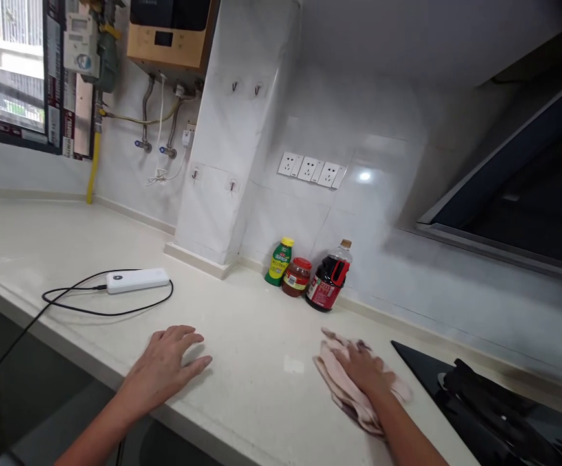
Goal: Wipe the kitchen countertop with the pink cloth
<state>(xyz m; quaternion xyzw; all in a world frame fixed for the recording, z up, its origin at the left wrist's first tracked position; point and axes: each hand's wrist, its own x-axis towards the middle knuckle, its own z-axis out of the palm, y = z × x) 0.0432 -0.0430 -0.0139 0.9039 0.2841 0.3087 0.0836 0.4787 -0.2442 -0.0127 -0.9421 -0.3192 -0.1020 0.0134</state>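
Note:
My right hand presses down on a pale pink cloth, which lies crumpled on the cream countertop. Its fingers are partly blurred and curl over the fabric. My left hand is open above or on the counter near the front edge, thumb apart from the fingers and nothing in it. Beyond the cloth, a green bottle with a yellow cap, a red-lidded jar and a large dark sauce bottle with a red handle stand by the wall.
A white power bank or similar device with a looped black cable lies on the left of the counter. A black gas stove borders the right side, under a dark range hood. A tiled pillar juts out behind.

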